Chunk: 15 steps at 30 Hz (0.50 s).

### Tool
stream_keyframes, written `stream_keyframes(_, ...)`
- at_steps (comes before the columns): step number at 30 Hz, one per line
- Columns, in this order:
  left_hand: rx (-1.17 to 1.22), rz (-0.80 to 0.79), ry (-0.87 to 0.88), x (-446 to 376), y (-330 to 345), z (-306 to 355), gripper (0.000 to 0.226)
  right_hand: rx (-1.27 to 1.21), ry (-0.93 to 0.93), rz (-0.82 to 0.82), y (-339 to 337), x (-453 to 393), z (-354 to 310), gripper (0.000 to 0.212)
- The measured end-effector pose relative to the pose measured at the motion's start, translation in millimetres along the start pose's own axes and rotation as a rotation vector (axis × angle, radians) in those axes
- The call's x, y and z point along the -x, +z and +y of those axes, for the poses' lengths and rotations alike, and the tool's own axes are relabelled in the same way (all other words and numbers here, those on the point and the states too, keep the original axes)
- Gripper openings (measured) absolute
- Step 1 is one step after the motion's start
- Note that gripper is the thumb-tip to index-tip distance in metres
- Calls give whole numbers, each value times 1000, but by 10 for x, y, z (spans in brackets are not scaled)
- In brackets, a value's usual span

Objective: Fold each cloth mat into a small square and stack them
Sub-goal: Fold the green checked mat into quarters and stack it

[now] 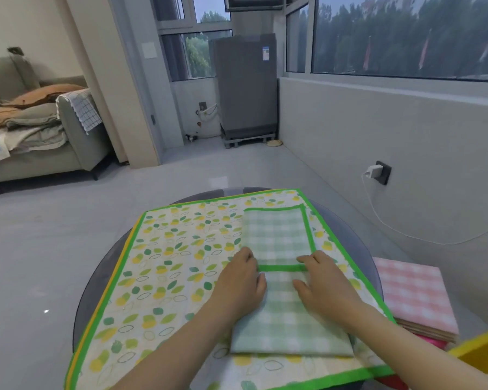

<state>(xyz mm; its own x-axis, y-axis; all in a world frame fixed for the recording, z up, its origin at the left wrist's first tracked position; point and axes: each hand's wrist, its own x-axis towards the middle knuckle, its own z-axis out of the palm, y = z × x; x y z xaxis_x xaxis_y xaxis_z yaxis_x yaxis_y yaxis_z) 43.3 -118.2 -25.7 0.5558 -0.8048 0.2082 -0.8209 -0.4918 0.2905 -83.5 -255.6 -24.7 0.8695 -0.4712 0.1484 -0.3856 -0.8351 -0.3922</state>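
The green checked mat [279,277], partly folded, lies on a leaf-print mat [166,266] spread over your round glass desk [96,277]. Your left hand [241,282] and right hand [324,285] press it flat, fingers released. Grey floor tiles [68,220], a sofa [40,136] and windows [406,38] surround you.

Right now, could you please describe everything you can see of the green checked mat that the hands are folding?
The green checked mat is a soft woven-looking cloth in pale green and white gingham with a bright green border. It lies partly folded into a long strip on the leaf-print mat, toward its right side. A bordered edge crosses its middle, where the left hand and right hand press on it from either side.
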Motion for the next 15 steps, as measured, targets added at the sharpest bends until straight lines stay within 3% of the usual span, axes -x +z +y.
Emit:
stream_keyframes(2, 173, 49, -133, -81, 20, -28, 14, -139, 124, 10, -18, -95, 46, 42)
stream_keyframes(5, 335, 130, -372, -236, 42, -30, 8, -279, 291, 115, -40, -262, 104, 34)
stream_keyframes(9, 335, 141, -569, -383, 57, -15, 25, -404, 473, 138, -32, -439, 184, 34)
stream_keyframes(12, 287, 106, -624, -476, 85, -43, 35, -430, 566, 126, -10, -540, 197, 19)
stream_keyframes(15, 305, 101, -688, -564, 108, -85, 39, -402, 604, 124, 19, -604, 210, 36)
